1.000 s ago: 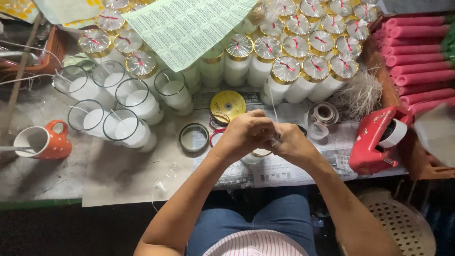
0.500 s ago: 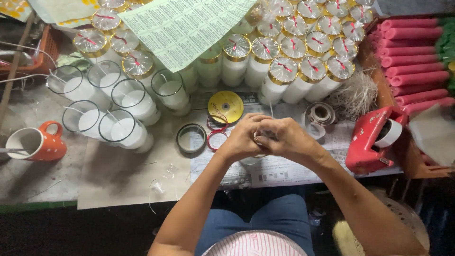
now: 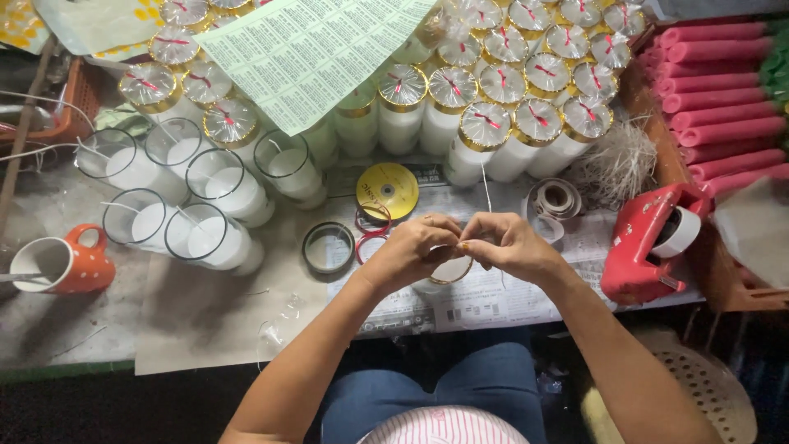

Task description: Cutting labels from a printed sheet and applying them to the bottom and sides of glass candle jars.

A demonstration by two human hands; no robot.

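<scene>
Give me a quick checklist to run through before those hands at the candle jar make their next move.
1. Both hands on the jar: left hand and right hand meet over the candle jar: ok.
2. Gold band around the rim: partly hidden, cannot tell.
3. Wick free above the fingers: ok.
4. Jar standing on the newspaper: ok.
5. Red tape dispenser beside the right hand: ok.

White candle jar (image 3: 448, 271), gold rim, upright, under both hands' fingers (image 3: 460, 240)
</scene>
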